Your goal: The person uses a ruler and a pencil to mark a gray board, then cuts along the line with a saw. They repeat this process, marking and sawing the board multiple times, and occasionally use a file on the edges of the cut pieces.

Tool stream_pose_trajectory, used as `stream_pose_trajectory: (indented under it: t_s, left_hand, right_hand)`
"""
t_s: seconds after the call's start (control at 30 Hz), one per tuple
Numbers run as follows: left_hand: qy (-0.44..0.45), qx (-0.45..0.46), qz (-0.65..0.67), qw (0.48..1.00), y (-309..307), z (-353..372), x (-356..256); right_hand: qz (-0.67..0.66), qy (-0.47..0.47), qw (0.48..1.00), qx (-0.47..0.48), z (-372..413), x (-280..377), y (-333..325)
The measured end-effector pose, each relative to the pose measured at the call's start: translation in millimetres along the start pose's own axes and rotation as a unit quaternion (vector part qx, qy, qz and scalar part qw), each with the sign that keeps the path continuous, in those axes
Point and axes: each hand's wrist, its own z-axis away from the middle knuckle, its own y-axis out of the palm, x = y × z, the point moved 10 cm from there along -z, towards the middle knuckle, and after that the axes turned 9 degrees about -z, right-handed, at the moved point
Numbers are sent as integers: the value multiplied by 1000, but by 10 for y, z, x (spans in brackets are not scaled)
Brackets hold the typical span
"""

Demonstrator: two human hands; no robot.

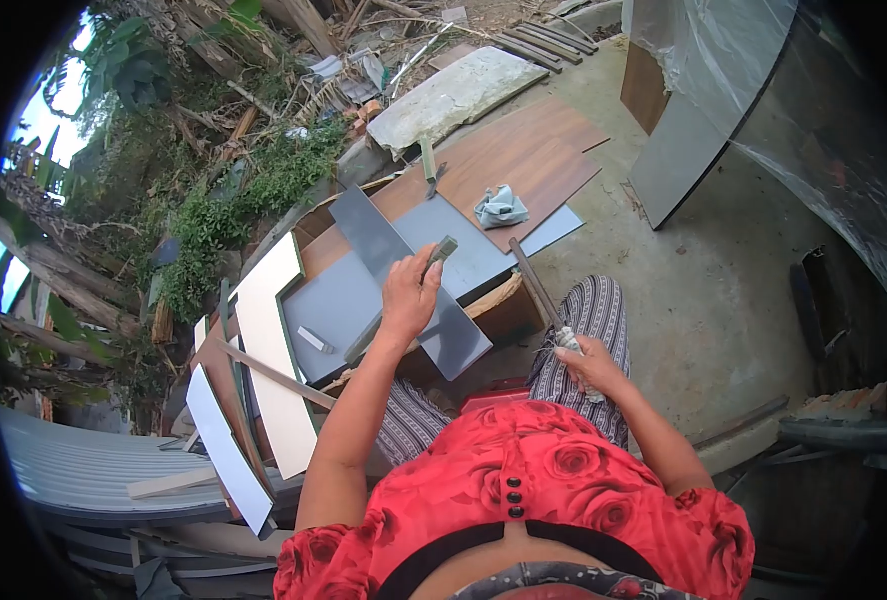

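My left hand (411, 298) is closed around a narrow grey-green strip (444, 248), whose lower end shows below my wrist. Under that hand a glossy dark grey board (459, 343) lies slantwise across a wider grey panel (329, 300). My right hand (594, 366), by my right knee, grips the wrapped, pale handle (568, 341) of a long flat brown blade-like tool (536, 282). The blade points forward, its tip near the edge of the wood-grain boards (534, 150). A crumpled pale cloth or bag (502, 207) rests on the boards.
A small white block (316, 340) sits on the grey panel. White boards (269, 350) and offcuts lean at the left, beside corrugated sheeting (74, 460). A stone slab (454, 95) lies beyond the boards. Plastic-covered panels (734, 90) stand at the right on concrete floor (699, 290).
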Motion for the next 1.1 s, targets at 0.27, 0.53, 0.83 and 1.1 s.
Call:
stream_pose_trajectory:
  t_s: [0.27,0.53,0.83,1.1]
  left_hand:
    - [65,-49,-126,989,-170,98,-250]
    - [40,-46,-93,994,-57,143,-120]
    - [73,-80,-133,985,-36,196,-135]
    - [-46,54,-109,992,576,134,303]
  right_hand:
    - [4,-17,1000,3,13,3,-1]
    - [3,-15,1000,2,13,-29,-20]
    - [-2,-5,1000,-11,28,5,-27]
    - [-1,-8,1000,-7,9,-1,-17]
